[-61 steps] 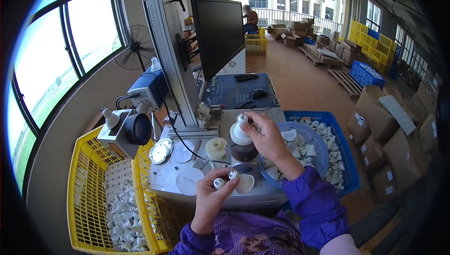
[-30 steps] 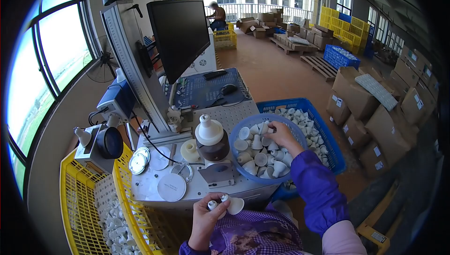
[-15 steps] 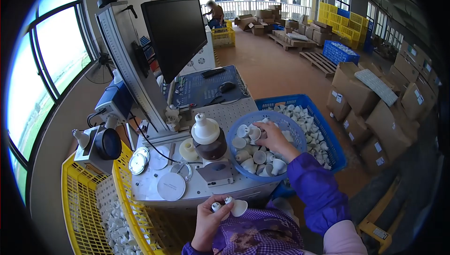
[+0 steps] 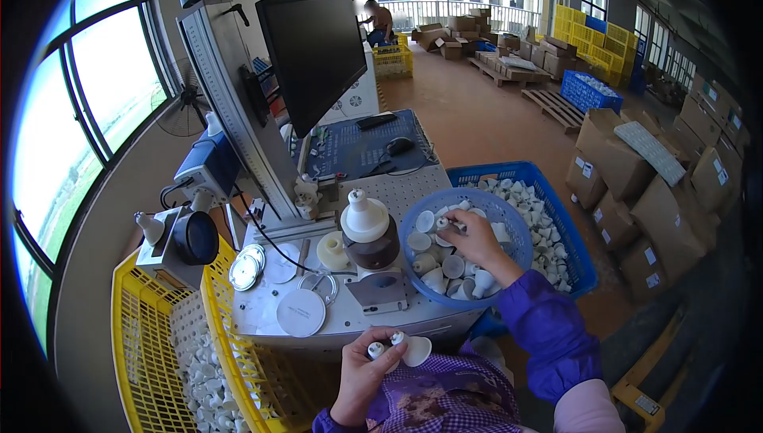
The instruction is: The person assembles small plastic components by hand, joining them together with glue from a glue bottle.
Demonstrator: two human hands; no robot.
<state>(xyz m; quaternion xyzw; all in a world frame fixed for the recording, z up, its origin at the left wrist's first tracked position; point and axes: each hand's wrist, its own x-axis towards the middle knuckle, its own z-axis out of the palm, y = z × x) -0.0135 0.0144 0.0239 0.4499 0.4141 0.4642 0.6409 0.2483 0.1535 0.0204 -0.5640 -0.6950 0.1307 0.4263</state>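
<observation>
My left hand (image 4: 362, 377) is closed low in front of the purple checked apron. It holds two white lamp cups (image 4: 417, 351), small funnel-shaped housings with pins at their narrow ends. Over the round blue plastic basket (image 4: 520, 246) is my right hand (image 4: 474, 240), its fingertips pinched on another white lamp cup (image 4: 443, 225). Loose lamp cups (image 4: 454, 266) fill that basket beneath the hand. Left of the basket, one lamp cup stands narrow end up on a round white holder (image 4: 365, 218), atop a dark cylindrical fixture (image 4: 372, 252).
A blue crate (image 4: 586, 274) full of lamp cups sits under the basket. Yellow crates (image 4: 131, 337) stand at lower left. The machine column (image 4: 238, 107) and monitor (image 4: 314, 59) rise behind the bench. Cardboard boxes (image 4: 608, 147) line the right; a person (image 4: 380, 21) sits far back.
The view has shifted, moving the scene slightly right. My right hand's fingers have drawn together on a lamp cup in the basket. My left hand still holds its two cups.
</observation>
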